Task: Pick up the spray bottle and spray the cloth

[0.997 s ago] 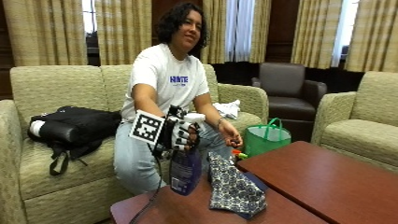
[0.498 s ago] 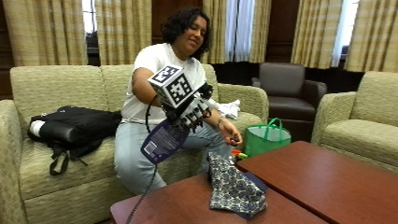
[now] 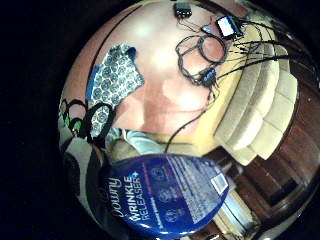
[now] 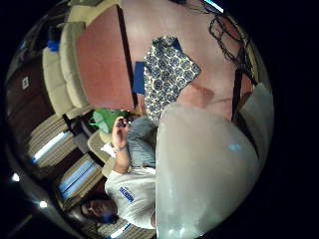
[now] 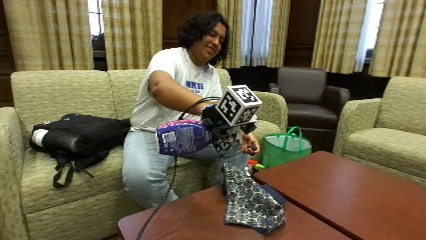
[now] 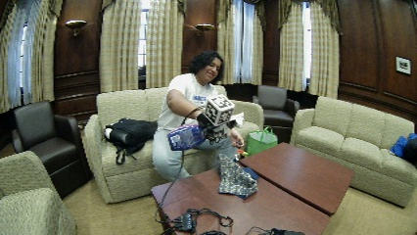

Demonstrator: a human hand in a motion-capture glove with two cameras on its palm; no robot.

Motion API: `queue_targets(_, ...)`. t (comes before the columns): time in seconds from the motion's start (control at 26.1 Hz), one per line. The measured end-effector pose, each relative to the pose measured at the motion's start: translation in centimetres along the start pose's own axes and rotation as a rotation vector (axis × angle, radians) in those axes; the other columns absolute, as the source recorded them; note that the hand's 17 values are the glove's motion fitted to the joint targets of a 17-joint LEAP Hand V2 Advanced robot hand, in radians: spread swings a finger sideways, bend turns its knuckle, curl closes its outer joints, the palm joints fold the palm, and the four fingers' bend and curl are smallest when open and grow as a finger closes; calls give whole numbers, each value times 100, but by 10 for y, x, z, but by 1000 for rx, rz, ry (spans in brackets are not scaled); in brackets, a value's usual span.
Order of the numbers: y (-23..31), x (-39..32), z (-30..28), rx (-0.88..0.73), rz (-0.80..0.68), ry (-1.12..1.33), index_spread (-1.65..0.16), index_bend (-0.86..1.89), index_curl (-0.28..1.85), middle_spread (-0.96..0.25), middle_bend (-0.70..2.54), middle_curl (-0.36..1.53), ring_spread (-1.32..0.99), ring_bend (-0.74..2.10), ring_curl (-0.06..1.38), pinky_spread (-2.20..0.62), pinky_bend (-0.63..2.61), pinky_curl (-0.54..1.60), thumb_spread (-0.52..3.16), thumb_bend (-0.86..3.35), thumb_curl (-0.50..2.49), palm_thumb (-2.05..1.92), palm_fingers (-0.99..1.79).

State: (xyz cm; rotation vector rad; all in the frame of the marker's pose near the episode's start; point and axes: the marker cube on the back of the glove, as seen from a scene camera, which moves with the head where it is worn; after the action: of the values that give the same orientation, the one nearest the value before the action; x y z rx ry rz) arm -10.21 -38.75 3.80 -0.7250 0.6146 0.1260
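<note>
In the outside view my gloved right hand grips the neck of the purple-blue spray bottle. The bottle lies almost on its side in the air, above and to the left of the patterned cloth. The cloth is bunched up on the near brown table, over something blue. The bottle's label fills part of the little finger side palm view, with the cloth far below it. Its pale side fills much of the thumb side view, beside the cloth.
A second brown table adjoins on the right. A green bag stands on the floor by the person's knees, with the bare left hand near it. A black bag lies on the sofa. Cables sit on the table's near end.
My right hand has lifted the bottle off the table, where it stood upright beside the cloth, and tipped it onto its side. The cloth has not moved.
</note>
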Motion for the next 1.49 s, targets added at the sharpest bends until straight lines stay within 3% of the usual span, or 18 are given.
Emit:
queue_targets(0.54, -57, -91, 129, -225, 90, 494, -25, 45, 59, -18, 68, 54, -20, 67, 47, -31, 41, 40, 31, -2, 77, 89, 140)
queue_targets(0.84, -60, -95, 145, -232, 99, 507, -25, 44, 59, -18, 68, 54, -20, 68, 47, -31, 41, 41, 31, -2, 79, 88, 140)
queue_targets(1.23, -29, -111, 74, -138, 38, 308, -25, 43, 60, -18, 68, 54, -20, 68, 47, -31, 41, 41, 31, -3, 81, 88, 140)
queue_targets(1.49, 9, -177, -27, 162, -234, 48, -25, 43, 60, -18, 68, 54, -20, 68, 46, -31, 41, 41, 31, -3, 82, 88, 139)
